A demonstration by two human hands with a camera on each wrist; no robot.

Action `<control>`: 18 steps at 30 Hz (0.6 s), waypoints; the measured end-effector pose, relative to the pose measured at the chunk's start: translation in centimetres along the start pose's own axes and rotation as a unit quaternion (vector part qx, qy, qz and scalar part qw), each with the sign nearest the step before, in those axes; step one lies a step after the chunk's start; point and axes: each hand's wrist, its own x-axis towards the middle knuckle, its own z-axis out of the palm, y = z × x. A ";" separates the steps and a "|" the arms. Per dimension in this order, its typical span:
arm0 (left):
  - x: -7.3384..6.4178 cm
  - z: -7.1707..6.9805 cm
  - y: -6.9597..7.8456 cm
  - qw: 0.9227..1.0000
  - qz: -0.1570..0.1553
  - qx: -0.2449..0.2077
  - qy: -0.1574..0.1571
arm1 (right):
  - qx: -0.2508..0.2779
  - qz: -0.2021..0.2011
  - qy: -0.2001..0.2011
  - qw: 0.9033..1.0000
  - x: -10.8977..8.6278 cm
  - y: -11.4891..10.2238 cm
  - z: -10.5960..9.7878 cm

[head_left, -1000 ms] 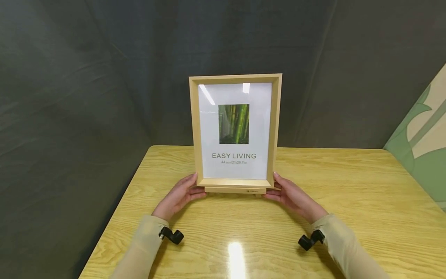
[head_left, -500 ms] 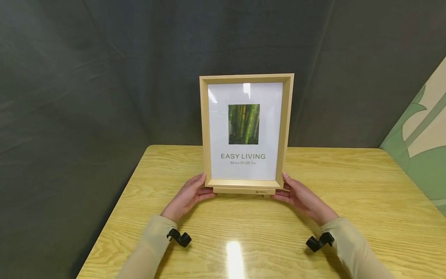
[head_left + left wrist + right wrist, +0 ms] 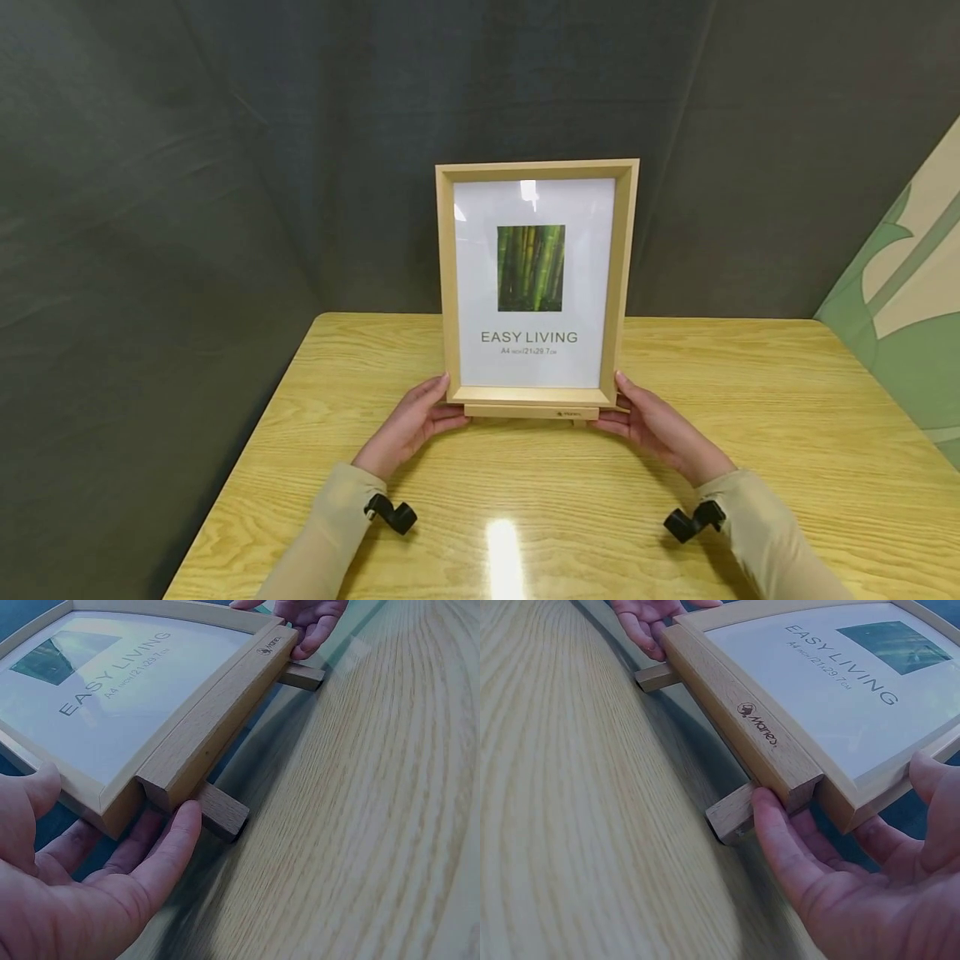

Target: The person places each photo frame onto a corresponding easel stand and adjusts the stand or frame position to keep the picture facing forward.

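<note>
A pale wooden picture frame (image 3: 536, 279) with a bamboo picture and "EASY LIVING" print leans upright on a small wooden tabletop easel, whose ledge (image 3: 517, 412) runs beneath it. My left hand (image 3: 408, 425) grips the lower left corner, thumb on the frame's edge and fingers at the ledge's end. At the opposite corner my right hand (image 3: 663, 429) holds frame and easel in the same way. Both wrist views show the easel's short feet, one foot (image 3: 223, 814) close to the left fingertips and another foot (image 3: 730, 814) by the right ones. The easel's back is hidden.
A wood-grain table (image 3: 750, 400) lies under everything, its far edge just behind the frame. Dark cloth (image 3: 187, 208) hangs behind and along the left. A green and beige leaf-patterned panel (image 3: 900, 292) stands at the right.
Both hands have shifted the picture frame and easel to the right along the table, mostly in the first half second and only slightly since. The grip looks the same.
</note>
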 end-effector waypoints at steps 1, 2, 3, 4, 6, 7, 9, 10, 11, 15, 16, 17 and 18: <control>0.0 0.0 0.0 1.000 0.001 0.000 0.000 | -0.001 0.000 0.000 1.000 0.0 0.0 0.0; 0.0 0.0 0.0 1.000 0.001 0.000 0.000 | -0.001 0.000 0.001 1.000 0.0 0.0 0.0; 0.0 0.0 0.0 1.000 0.001 0.000 0.000 | -0.001 0.000 0.001 1.000 0.0 0.0 0.0; 0.0 0.0 0.0 1.000 0.001 0.000 0.001 | 0.001 -0.001 0.002 1.000 0.1 0.0 -0.1; 0.0 -0.1 0.0 1.000 0.001 0.005 -0.002 | 0.006 0.000 0.002 1.000 0.1 0.0 -0.1; -0.1 -0.1 0.1 1.000 -0.001 0.010 -0.005 | 0.006 0.002 0.000 1.000 0.1 -0.1 -0.1; -0.2 -0.4 0.2 1.000 -0.005 0.024 -0.009 | 0.006 0.006 -0.006 1.000 0.1 -0.1 -0.3; -0.3 -0.6 0.4 0.999 -0.008 0.034 -0.010 | 0.003 0.010 -0.008 1.000 0.0 -0.2 -0.5; -0.4 -0.8 0.6 0.999 -0.011 0.047 -0.008 | -0.005 0.013 -0.009 1.000 -0.1 -0.4 -0.6; -0.6 -2.0 1.9 0.994 -0.002 0.110 0.006 | -0.104 0.012 -0.007 0.995 -1.0 -1.5 -1.8; -0.6 -2.3 2.3 0.991 0.006 0.133 0.013 | -0.136 0.010 -0.002 0.991 -1.3 -2.0 -2.1; -0.6 -2.6 2.8 0.988 0.019 0.154 0.020 | -0.169 0.005 0.001 0.986 -1.6 -2.5 -2.5; -0.5 -3.0 3.2 0.983 0.034 0.180 0.026 | -0.202 -0.001 0.003 0.979 -1.9 -3.0 -2.9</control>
